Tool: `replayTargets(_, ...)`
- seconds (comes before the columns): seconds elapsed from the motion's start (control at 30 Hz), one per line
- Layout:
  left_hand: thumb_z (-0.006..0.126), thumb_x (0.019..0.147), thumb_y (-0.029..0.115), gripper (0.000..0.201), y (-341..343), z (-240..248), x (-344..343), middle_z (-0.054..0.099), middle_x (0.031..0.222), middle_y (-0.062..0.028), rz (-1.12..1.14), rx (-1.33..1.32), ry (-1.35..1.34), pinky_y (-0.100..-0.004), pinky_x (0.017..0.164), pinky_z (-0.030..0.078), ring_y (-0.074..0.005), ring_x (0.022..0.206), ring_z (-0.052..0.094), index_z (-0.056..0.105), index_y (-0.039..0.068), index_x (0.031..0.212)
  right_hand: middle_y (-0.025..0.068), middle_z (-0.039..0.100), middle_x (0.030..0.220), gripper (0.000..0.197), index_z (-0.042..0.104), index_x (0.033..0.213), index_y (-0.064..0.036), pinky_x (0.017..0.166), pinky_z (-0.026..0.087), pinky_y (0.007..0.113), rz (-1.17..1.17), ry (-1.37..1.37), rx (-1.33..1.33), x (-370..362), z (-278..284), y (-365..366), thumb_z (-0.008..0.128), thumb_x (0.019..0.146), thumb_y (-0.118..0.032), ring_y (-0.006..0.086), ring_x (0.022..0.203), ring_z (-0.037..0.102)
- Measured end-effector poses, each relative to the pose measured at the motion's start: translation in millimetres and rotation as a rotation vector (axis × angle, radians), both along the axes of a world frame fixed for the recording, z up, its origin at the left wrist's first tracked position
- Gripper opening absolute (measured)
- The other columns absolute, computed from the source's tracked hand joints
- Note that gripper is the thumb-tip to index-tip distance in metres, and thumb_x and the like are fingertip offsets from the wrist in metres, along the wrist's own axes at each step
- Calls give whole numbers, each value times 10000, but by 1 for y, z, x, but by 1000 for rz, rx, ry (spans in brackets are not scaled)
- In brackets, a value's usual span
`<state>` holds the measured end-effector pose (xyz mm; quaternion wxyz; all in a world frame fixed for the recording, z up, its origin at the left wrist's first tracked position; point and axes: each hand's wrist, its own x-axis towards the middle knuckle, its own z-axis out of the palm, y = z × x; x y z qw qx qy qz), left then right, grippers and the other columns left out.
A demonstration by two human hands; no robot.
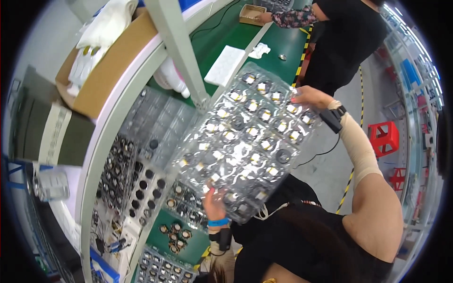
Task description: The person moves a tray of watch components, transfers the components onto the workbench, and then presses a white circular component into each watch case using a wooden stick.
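A clear plastic blister tray [244, 150] is held up in front of me, tilted, above the edge of the green workbench. Its pockets hold several small round dark parts with white squares [253, 131]; glare hides some of them. My left hand [214, 203] grips the near lower edge, thumb on top. At the far right edge, my right hand [311, 96] has its fingers closed on the rim. Beneath the tray, more clear trays with parts [181, 200] lie on the bench. A loose cluster of small round parts [175, 237] sits near my left wrist.
A grey upright post [177, 45] stands just beyond the tray. On the bench lie a white foam slab [225, 65] and a crumpled tissue [259, 50]. Another person's hand [265, 18] reaches into a small box [250, 15]. A red stool [383, 137] stands on the floor at right.
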<state>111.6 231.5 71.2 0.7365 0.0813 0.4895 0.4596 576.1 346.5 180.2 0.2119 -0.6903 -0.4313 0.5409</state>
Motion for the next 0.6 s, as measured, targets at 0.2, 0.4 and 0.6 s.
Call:
replayTargets(0.2, 487, 879, 111, 470, 225, -33, 274, 558, 1219, -124, -25, 33, -170, -397, 874, 504, -275, 1064, 573, 433, -6, 1331, -2, 633, 859, 379, 619, 1051, 21, 600, 423, 218, -3, -49, -63, 270, -28, 221, 718, 798, -243, 61, 710, 535)
replayTargets(0.4, 516, 877, 80, 438, 484, -92, 540, 552, 1190, -123, -7, 61, -167, -419, 865, 518, -260, 1015, 594, 446, -13, 1299, -11, 630, 858, 383, 624, 1044, 5, 603, 430, 214, -28, -85, -18, 544, -74, 465, 730, 795, -265, 51, 716, 539)
replayTargets(0.6, 592, 841, 145, 376, 738, -119, 687, 588, 930, -52, 17, 164, -34, -405, 854, 495, -225, 880, 587, 544, 12, 1189, -22, 544, 675, 375, 647, 925, -10, 532, 408, 250, -13, -36, 143, 710, -117, 690, 727, 802, -355, 76, 609, 496)
